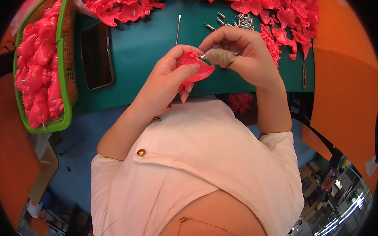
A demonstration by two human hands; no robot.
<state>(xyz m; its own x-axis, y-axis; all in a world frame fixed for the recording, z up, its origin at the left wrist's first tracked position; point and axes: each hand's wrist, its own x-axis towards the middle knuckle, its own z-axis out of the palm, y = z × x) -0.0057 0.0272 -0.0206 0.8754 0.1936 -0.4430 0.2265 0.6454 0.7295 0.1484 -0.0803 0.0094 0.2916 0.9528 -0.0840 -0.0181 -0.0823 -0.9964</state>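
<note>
My left hand (pixel 170 70) is closed around a glossy pink plastic shell (pixel 203 71), curved and hollow, held just above the green table mat. Over its upper edge, my right hand (pixel 248 50) pinches a small metal spring (pixel 201 57); only its looped end shows, touching or very near the shell's rim. A tan cover (pixel 220 57) wraps my right thumb and hides part of the grip. Beyond the right hand lies a loose pile of small metal springs (pixel 244 21).
Pink plastic pieces (pixel 126 10) heap along the far edge. At left stands a green basket (pixel 65 69) filled with assembled pink parts, beside a dark phone (pixel 97 55). A thin pale-tipped rod (pixel 178 30) lies ahead; a slim tool (pixel 304 75) lies at right.
</note>
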